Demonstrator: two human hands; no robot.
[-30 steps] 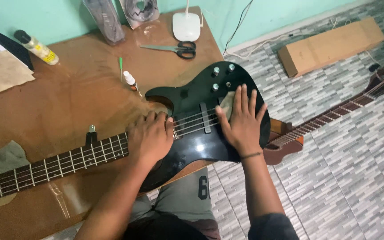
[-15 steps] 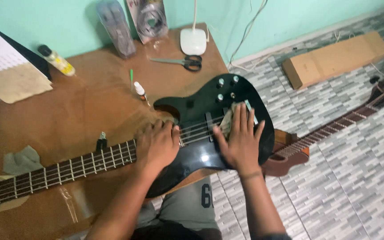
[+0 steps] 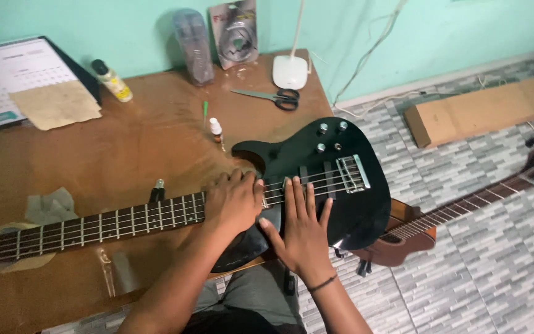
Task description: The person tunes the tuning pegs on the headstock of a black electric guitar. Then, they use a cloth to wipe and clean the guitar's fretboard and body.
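Observation:
A black electric guitar [image 3: 347, 207] lies across the brown table [image 3: 156, 148], its neck [image 3: 94, 226] running to the left. My left hand [image 3: 233, 201] is cupped over the strings where the neck meets the body, fingers curled. My right hand [image 3: 301, 226] lies flat on the body just right of it, fingers spread over the strings and pickups. The silver bridge [image 3: 353, 173] is uncovered beyond my right fingertips. The guitar's lower body overhangs the table's front edge above my lap.
Scissors [image 3: 273, 96], a white lamp base [image 3: 290, 71], a small dropper bottle [image 3: 216, 128], a yellow bottle [image 3: 112, 80], a calendar [image 3: 13, 77], brown paper [image 3: 57, 105] and two packets [image 3: 236, 34] sit at the table's back. A brown guitar [image 3: 403, 238] and a wooden block [image 3: 477, 111] lie on the tiled floor.
My right hand has slid left off the bridge toward the neck, so the bridge now shows. My left hand stays at the neck joint. The camera view has shifted.

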